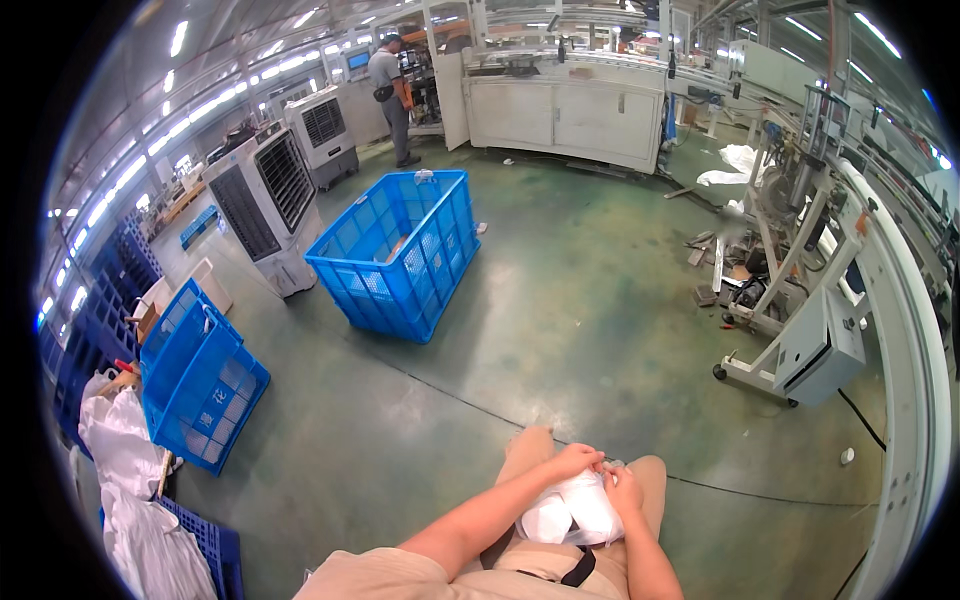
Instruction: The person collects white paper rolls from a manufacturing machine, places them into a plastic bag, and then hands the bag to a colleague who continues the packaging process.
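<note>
Beige shirt (385, 577) | white package (590, 510) | bodyward of left grip (578, 461), right grip (626, 490)

Bright hall here, light pouring from rows of white ceiling lamps (180, 38), esp. upper L, & there's pale glare pooling on the green floor (520, 370), soft shadow hugging the blue crate (390, 300), white bundle (592, 508) v. close to blown out, R-side rail (928, 340) bowing w/ the fisheye, black corners, bluish fringing at the rim, fuzzy smudge mid-R, far bg slightly soft
</note>
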`<state>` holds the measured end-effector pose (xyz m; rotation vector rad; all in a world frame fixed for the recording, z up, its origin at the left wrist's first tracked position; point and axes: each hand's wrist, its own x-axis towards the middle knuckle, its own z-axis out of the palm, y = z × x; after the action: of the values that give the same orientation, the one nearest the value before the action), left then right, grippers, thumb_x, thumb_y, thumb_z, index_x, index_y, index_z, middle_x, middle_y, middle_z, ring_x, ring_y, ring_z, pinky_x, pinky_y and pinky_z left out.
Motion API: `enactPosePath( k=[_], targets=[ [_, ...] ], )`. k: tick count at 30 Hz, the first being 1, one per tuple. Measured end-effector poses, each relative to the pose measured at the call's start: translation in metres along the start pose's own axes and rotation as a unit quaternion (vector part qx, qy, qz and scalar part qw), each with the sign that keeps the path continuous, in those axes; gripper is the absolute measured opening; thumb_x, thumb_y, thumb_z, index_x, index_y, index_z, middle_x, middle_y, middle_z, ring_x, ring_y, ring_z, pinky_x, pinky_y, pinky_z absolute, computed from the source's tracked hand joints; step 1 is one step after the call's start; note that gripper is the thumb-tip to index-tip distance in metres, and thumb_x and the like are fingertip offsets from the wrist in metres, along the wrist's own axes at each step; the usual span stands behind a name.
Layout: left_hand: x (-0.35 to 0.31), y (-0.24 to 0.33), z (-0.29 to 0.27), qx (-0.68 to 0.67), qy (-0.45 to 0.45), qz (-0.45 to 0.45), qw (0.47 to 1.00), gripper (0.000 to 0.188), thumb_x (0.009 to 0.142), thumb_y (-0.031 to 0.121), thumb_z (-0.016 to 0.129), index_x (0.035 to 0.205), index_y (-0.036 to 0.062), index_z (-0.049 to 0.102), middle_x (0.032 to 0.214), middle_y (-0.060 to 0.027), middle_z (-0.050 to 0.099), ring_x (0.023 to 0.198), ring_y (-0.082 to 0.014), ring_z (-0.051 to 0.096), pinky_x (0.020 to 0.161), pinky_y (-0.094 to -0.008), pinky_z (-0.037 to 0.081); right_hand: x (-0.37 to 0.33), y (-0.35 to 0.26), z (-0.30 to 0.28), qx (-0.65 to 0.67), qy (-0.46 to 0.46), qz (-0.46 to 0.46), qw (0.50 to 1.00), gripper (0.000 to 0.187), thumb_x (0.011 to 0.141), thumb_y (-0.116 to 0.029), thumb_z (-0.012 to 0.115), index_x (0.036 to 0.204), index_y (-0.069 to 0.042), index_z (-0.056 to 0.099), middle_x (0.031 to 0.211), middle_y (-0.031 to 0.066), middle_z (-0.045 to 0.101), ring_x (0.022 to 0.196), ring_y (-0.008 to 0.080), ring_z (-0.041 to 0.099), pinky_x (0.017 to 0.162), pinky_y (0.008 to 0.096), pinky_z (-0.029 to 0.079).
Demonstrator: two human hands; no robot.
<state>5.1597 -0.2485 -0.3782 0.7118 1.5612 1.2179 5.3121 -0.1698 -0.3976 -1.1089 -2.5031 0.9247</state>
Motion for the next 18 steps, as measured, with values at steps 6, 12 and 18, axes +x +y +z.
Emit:
enactPosePath(
  k=[6,12,18],
  targets=[
    [0.014,-0.028,-0.012,-0.212,0.036,-0.044,0.976,0.029,0.089,0.029,0.050,0.081,0.0043,0.063,0.067,-0.0036,0.060,0.067,-0.0128,0.056,0.068,-0.0240,0.045,0.001,0.009,0.005,0.036,0.031,-0.017,0.999,0.023,0.080,-0.026,0.055,0.091,-0.008,0.065,0.094,0.0134,0.061,0.084,0.0323,0.059,0.072,0.0393,0.047],
    [-0.010,-0.063,-0.038,-0.575,0.110,-0.069,0.808,0.024,0.089,0.024,0.049,0.094,0.0013,0.054,0.083,-0.0101,0.059,0.087,-0.0206,0.058,0.088,-0.0321,0.045,-0.001,0.009,0.001,0.032,0.027,-0.014,0.999,0.023,0.080,-0.026,0.054,0.092,-0.009,0.065,0.097,0.0128,0.061,0.089,0.0318,0.058,0.075,0.0386,0.047],
    [0.000,-0.080,-0.041,-0.541,0.095,-0.084,0.831,0.020,0.088,0.016,0.051,0.103,0.0023,0.052,0.090,-0.0116,0.058,0.094,-0.0236,0.055,0.091,-0.0354,0.044,0.000,0.007,0.005,0.064,0.029,-0.025,0.997,0.024,0.080,-0.026,0.054,0.094,-0.009,0.064,0.100,0.0129,0.061,0.091,0.0322,0.058,0.075,0.0388,0.047]
  ],
)
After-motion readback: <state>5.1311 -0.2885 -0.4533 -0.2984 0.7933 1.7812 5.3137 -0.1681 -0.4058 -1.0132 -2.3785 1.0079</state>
